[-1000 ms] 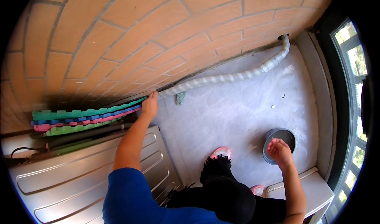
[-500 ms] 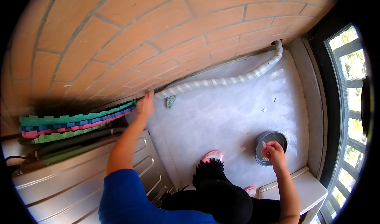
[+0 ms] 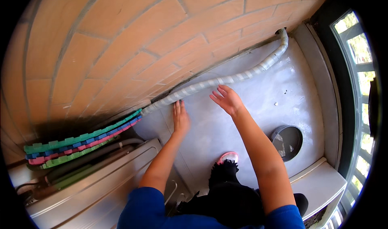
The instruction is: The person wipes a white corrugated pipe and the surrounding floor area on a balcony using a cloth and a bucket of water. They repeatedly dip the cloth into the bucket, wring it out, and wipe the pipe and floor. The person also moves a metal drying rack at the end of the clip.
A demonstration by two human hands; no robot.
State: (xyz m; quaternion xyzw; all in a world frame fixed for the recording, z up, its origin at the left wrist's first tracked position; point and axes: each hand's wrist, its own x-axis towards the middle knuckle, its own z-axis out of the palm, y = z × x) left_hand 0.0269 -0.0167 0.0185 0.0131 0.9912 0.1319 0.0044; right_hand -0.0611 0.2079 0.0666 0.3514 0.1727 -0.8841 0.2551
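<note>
Though @bucket (image 3: 294,139) b4, R hand (image 3: 229,101) nr pipe (image 3: 206,84)

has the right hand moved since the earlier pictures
Yes. The right hand has moved left and toward the brick wall, from over the grey bucket to close by the wrapped pipe.

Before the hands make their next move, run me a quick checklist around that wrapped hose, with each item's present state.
1. Right hand empty: ok, fingers spread, nothing visible in it.
2. Left hand empty: cannot tell, palm hidden from view.
3. Left fingertips off the wrapped hose: cannot tell, they are right at its edge.
4. Hose's far end in the wall hole: ok.
5. Bucket apart from both hands: ok.
6. Floor free of bits: not ok, a small white piece lies there.
</note>
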